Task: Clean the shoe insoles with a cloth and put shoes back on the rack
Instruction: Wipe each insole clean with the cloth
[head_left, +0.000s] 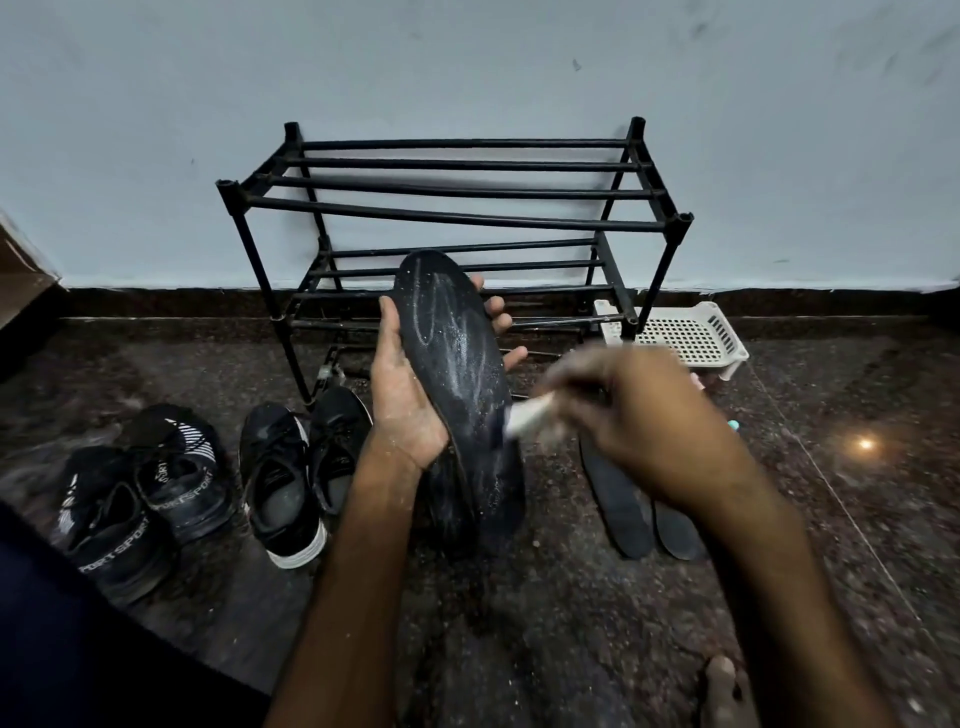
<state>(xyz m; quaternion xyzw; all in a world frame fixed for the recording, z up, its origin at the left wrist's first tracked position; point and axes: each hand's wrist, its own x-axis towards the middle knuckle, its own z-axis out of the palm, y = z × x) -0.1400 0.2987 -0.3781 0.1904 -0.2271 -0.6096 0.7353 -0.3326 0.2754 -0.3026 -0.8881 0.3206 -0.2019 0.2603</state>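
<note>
Against a pale wall (467, 62), the left hand (402, 410) grips a dusty dark foam insole (452, 338), right hand (639, 415) fingers pinching a white cloth (530, 418) to it; black sports shoes (280, 478) sit on the floor, off the black metal rack (457, 218).

Dark, white-dusted insole (452, 353) tilted near upright before black rack (457, 221); shoes (280, 467) on floor (571, 623).

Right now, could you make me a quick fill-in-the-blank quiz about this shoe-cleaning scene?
1. The black metal shoe rack holds ____ shoes.
2. ____ black sports shoes sit on the dark stone floor.
3. The left hand holds a dusty dark insole; ____ more dark insoles lie on the floor.
4. The right hand holds a blurred cloth coloured ____.
Missing words: no; four; two; white.
</note>
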